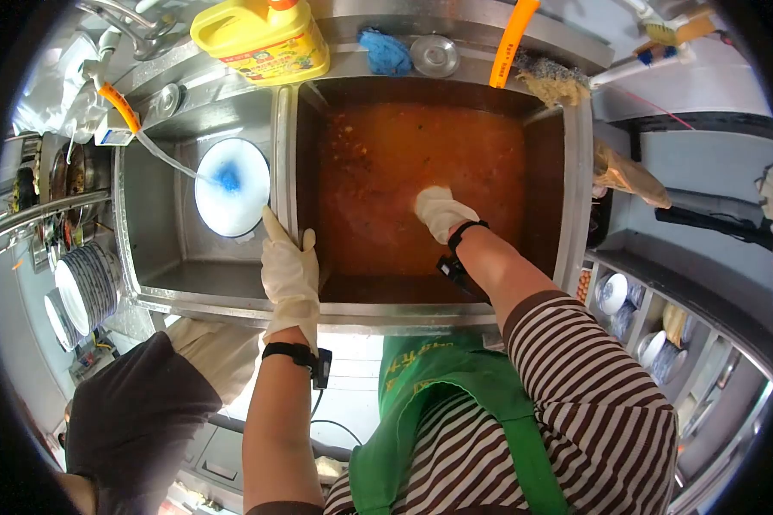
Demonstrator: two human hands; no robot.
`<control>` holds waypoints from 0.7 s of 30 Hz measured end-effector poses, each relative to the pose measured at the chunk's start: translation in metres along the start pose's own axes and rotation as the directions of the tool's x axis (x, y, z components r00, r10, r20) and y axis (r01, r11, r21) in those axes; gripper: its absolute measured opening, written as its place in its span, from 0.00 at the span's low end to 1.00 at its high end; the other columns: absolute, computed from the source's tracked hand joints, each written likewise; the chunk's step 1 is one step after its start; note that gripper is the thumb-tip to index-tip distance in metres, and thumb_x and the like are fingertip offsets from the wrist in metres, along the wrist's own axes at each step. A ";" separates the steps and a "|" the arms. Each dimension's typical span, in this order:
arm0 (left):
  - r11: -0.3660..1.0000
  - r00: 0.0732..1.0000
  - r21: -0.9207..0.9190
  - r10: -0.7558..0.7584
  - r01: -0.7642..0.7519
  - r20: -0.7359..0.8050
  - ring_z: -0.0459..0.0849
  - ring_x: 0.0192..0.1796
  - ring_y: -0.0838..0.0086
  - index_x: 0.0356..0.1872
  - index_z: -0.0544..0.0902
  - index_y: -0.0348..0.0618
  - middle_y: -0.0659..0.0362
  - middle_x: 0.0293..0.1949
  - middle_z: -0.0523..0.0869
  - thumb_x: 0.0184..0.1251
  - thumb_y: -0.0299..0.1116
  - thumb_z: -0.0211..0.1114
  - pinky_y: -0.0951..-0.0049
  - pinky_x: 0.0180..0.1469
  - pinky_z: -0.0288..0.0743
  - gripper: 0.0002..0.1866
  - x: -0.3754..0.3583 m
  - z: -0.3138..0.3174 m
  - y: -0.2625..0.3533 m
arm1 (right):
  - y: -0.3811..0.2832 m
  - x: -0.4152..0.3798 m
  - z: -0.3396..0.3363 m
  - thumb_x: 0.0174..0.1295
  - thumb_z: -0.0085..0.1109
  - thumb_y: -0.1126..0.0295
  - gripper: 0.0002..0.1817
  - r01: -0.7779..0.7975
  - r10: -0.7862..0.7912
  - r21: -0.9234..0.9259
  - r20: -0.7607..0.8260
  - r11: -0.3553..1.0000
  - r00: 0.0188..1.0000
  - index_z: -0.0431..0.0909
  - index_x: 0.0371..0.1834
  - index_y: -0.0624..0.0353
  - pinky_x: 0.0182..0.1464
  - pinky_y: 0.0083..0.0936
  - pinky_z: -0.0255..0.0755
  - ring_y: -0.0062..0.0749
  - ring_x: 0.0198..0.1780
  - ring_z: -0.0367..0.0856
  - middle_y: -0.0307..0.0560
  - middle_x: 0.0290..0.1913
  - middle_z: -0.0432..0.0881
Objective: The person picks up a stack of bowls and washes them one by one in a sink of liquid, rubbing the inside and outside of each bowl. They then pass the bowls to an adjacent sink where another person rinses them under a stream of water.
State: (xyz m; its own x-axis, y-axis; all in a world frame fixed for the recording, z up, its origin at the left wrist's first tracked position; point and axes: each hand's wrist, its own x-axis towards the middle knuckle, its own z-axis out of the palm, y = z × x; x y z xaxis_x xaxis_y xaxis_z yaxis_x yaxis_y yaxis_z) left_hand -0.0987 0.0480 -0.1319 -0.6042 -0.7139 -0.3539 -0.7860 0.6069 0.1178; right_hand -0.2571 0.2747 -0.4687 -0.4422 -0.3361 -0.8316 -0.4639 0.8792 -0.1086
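Note:
My left hand (289,273), in a cream rubber glove, is over the divider between two steel sinks. Its forefinger points out to the lower right edge of a white plate (232,206), thumb held apart, with nothing seen in its grasp. The plate, with blue in its middle, is in the left sink (159,206). Murky reddish-brown water (378,223) fills the right sink (541,189). My gloved right hand (444,212) reaches into this water; its fingertips are hidden below the surface, and whatever they touch cannot be seen.
Behind the sinks are a yellow jug (270,47), a blue scrubber (384,53), a metal lid (435,56) and an orange-ended hose (120,107). Stacked plates (86,287) stand at left. Another person in dark clothing (137,412) is at lower left. Shelves with bowls (613,293) are at right.

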 end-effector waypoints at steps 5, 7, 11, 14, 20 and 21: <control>0.999 0.998 -0.029 -0.036 0.037 0.056 0.88 0.61 0.39 0.91 0.51 0.49 0.34 0.62 0.86 0.80 0.48 0.70 0.44 0.62 0.84 0.49 -0.002 -0.010 0.008 | -0.005 -0.025 -0.027 0.73 0.64 0.62 0.15 -0.044 0.048 0.074 -0.053 0.996 0.997 0.95 0.56 0.47 0.61 0.49 0.84 0.50 0.64 0.91 0.44 0.61 0.94; 0.998 0.996 -0.040 -0.044 0.047 0.080 0.88 0.61 0.38 0.91 0.51 0.48 0.35 0.60 0.87 0.80 0.48 0.70 0.44 0.62 0.85 0.49 -0.002 -0.012 0.009 | -0.003 -0.047 -0.032 0.72 0.66 0.63 0.12 0.001 -0.011 -0.086 -0.113 0.996 0.993 0.96 0.51 0.41 0.55 0.47 0.86 0.52 0.59 0.93 0.45 0.56 0.95; 0.997 0.994 -0.009 -0.077 0.078 0.081 0.89 0.60 0.38 0.91 0.51 0.48 0.35 0.60 0.87 0.80 0.47 0.70 0.43 0.61 0.85 0.48 -0.001 -0.011 0.007 | -0.003 0.001 0.010 0.75 0.62 0.61 0.15 0.008 -0.003 0.029 -0.155 1.000 0.988 0.95 0.58 0.45 0.64 0.48 0.82 0.50 0.67 0.90 0.43 0.64 0.93; 0.997 0.997 -0.063 -0.047 0.051 0.067 0.90 0.56 0.41 0.91 0.49 0.50 0.41 0.55 0.87 0.80 0.47 0.70 0.45 0.58 0.86 0.50 0.001 -0.007 0.004 | -0.009 -0.037 -0.031 0.75 0.65 0.65 0.16 -0.054 0.051 -0.144 -0.028 0.988 0.998 0.94 0.62 0.42 0.64 0.48 0.82 0.51 0.68 0.89 0.43 0.67 0.91; 0.999 0.998 0.006 -0.044 0.043 0.044 0.91 0.54 0.41 0.91 0.50 0.49 0.40 0.53 0.88 0.79 0.48 0.71 0.46 0.57 0.87 0.50 0.000 -0.007 0.004 | -0.015 -0.120 -0.063 0.79 0.59 0.63 0.12 0.153 -0.181 -0.765 0.049 0.625 0.982 0.93 0.52 0.36 0.56 0.31 0.82 0.35 0.58 0.90 0.37 0.54 0.91; 0.999 0.998 0.008 -0.042 0.042 0.042 0.91 0.54 0.41 0.91 0.51 0.49 0.40 0.52 0.88 0.79 0.48 0.71 0.46 0.57 0.87 0.49 0.001 -0.007 0.004 | -0.004 -0.102 -0.042 0.79 0.57 0.62 0.12 0.181 -0.213 -0.845 0.082 0.503 0.974 0.92 0.49 0.36 0.54 0.29 0.81 0.33 0.55 0.89 0.36 0.51 0.90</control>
State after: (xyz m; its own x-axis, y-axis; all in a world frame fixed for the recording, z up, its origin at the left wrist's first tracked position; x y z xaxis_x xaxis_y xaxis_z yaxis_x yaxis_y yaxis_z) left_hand -0.1030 0.0476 -0.1256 -0.5645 -0.7236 -0.3972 -0.8095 0.5793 0.0952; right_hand -0.2425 0.2913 -0.3609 -0.2690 -0.4865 -0.8312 -0.9621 0.0962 0.2551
